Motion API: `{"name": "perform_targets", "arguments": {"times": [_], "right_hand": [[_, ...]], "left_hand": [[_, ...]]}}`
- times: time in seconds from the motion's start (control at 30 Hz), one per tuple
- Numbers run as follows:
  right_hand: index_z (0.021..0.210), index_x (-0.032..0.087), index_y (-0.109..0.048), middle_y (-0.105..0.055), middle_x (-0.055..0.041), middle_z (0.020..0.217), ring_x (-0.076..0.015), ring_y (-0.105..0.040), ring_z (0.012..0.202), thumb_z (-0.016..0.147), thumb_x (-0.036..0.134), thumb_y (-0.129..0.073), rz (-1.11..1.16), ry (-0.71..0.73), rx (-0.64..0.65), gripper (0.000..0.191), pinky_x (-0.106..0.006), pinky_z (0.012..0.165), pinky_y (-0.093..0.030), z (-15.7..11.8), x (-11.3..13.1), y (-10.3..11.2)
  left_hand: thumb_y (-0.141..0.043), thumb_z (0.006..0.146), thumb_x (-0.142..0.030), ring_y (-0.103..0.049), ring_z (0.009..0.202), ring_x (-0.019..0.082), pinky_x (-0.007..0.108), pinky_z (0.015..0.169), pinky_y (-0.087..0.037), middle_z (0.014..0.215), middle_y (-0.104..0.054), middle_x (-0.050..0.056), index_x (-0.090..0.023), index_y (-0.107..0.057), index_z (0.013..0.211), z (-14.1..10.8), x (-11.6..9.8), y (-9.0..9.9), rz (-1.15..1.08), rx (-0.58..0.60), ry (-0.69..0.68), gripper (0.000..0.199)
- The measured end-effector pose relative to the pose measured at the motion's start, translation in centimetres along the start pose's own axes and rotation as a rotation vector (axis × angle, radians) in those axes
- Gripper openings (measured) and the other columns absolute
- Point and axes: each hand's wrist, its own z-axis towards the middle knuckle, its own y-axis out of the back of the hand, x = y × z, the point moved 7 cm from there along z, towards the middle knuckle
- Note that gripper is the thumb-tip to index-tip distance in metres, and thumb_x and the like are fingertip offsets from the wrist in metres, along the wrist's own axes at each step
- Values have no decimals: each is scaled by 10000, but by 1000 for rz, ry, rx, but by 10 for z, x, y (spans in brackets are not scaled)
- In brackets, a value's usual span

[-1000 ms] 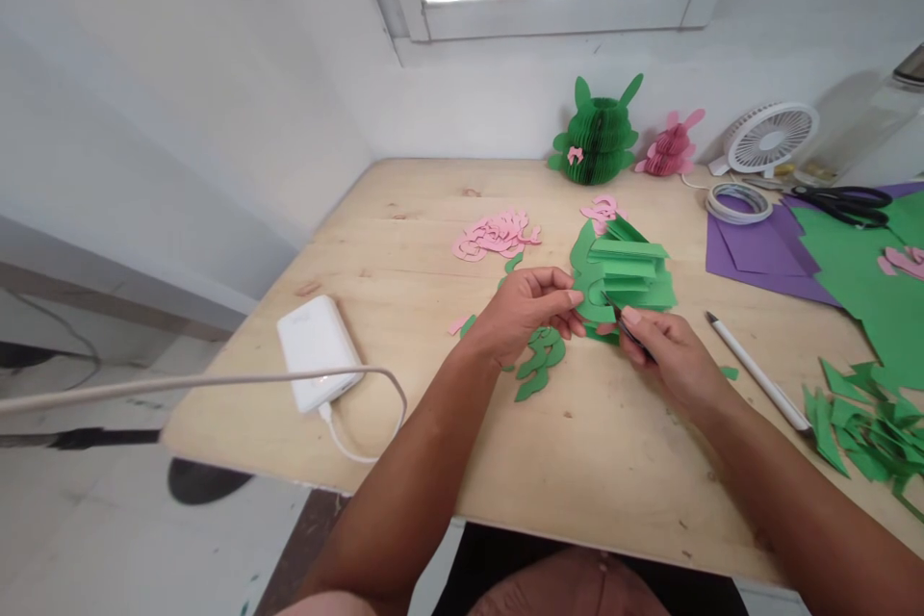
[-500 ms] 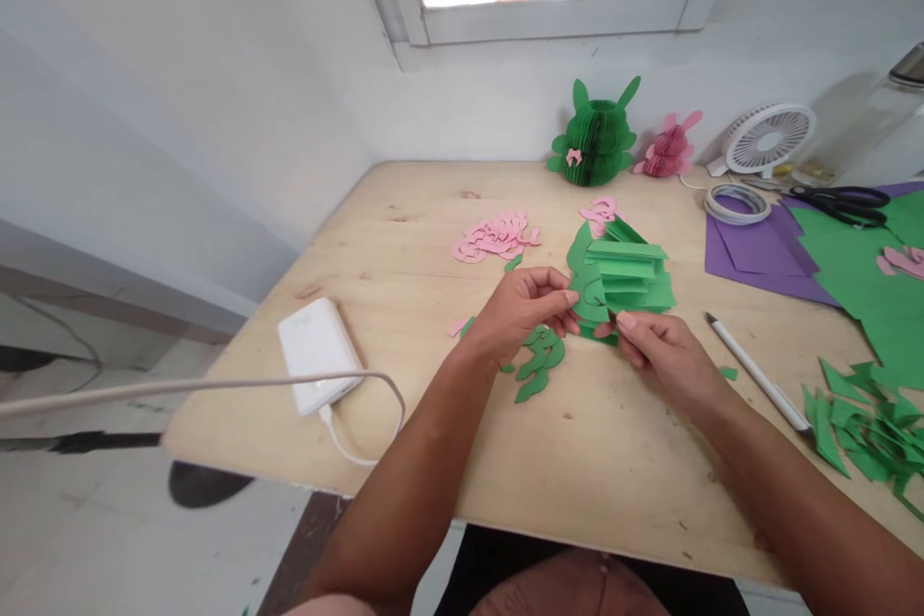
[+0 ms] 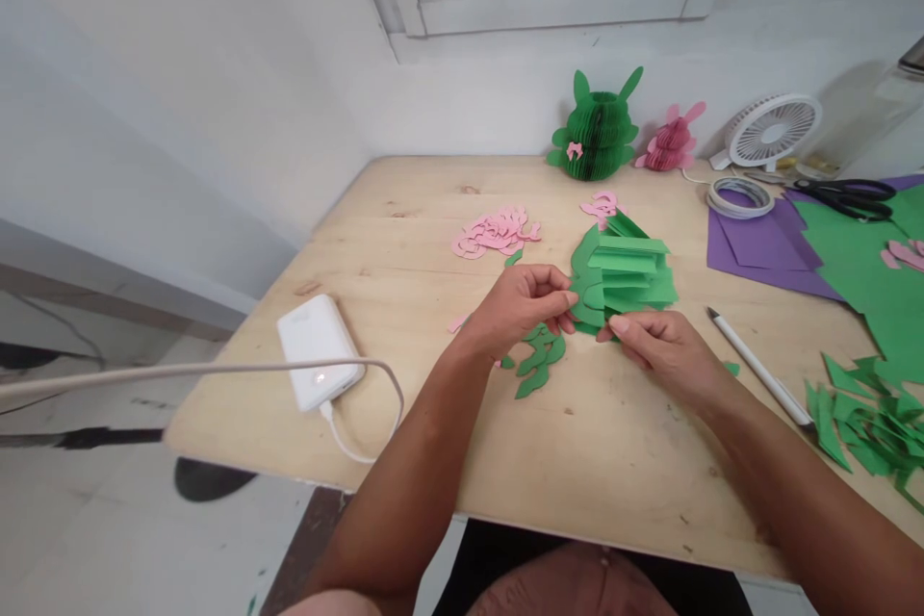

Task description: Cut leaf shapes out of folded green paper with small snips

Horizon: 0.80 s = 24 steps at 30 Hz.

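A folded green paper piece [image 3: 629,262], with a wavy cut left side and several loose pleats fanned to the right, is between my hands. My left hand [image 3: 532,305] pinches its left edge between thumb and fingers. At the lower edge, my right hand [image 3: 668,351] has its thumb and fingertips closed on the paper. Just below my left hand lie wavy green paper cutouts [image 3: 534,368]. Beyond it is a pile of pink paper cutouts [image 3: 497,232]. More pink cutouts [image 3: 601,205] sit behind the folded piece.
At the back stand a green honeycomb paper figure [image 3: 598,137], a smaller pink one [image 3: 671,142] and a white fan [image 3: 771,133]. Rightward lie a tape roll [image 3: 740,198], purple paper [image 3: 761,245], scissors [image 3: 848,200], a white pen [image 3: 759,368] and green scraps [image 3: 870,423]. A power bank [image 3: 318,351] lies left.
My right hand has shifted slightly left along the paper's lower edge. The wavy left part now lies closer against the pleats. My left hand keeps its hold.
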Motion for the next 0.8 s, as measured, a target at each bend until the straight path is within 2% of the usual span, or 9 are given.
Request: {"name": "perform_targets", "arguments": {"times": [0.27, 0.8], "right_hand": [[680, 151, -722, -235, 58, 492, -91, -235, 470, 777, 623, -561, -92, -19, -41, 508, -256, 459, -161, -1, 2, 2], [670, 152, -697, -253, 56, 484, -86, -244, 458, 739, 662, -576, -75, -57, -90, 529, -241, 439, -166, -3, 3, 5]], "left_hand": [[-655, 733, -200, -614, 522, 101, 194, 501, -451, 555, -598, -15, -137, -564, 712, 1, 2, -1, -12, -19, 11, 112], [-687, 713, -234, -626, 531, 105, 208, 523, -464, 594, -621, -11, -145, -554, 719, 3, 10, -3, -115, -59, 31, 160]]}}
